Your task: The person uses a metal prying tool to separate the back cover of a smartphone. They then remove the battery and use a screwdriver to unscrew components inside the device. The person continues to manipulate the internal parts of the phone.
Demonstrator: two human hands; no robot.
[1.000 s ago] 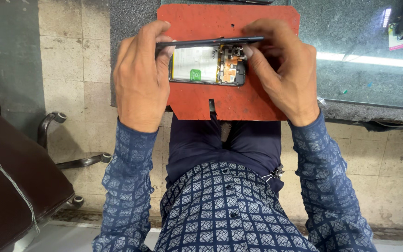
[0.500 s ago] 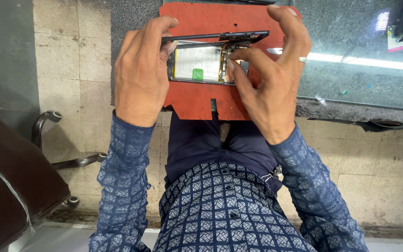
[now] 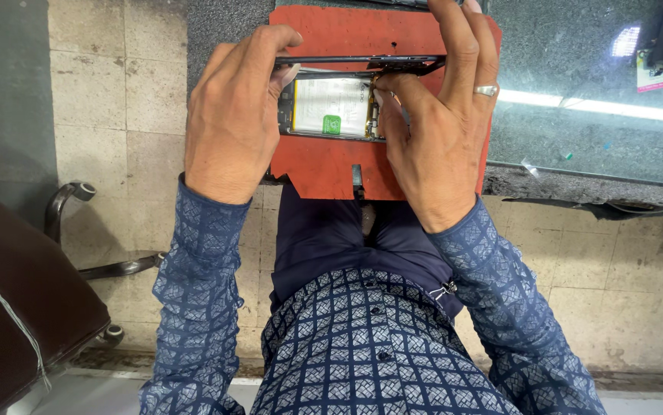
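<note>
The right hand (image 3: pixel 435 146) had its thumb and forefinger pinched close on something small at the circuit-board end of the opened black smartphone (image 3: pixel 331 107); what they gripped could not be told. Its other fingers curled over the lifted thin dark screen panel (image 3: pixel 362 60). The left hand (image 3: pixel 232 123) clasped the phone's other end, fingertips hooked on that panel's edge. The phone lay over an orange-red rubber work mat (image 3: pixel 324 165) at the near edge of a dark glass-topped counter (image 3: pixel 577 138), above the person's lap. A hard pull could probably have torn any ribbon joining panel and body, or cracked the panel; a slip might have dropped the phone to the tiled floor (image 3: pixel 109 123).
</note>
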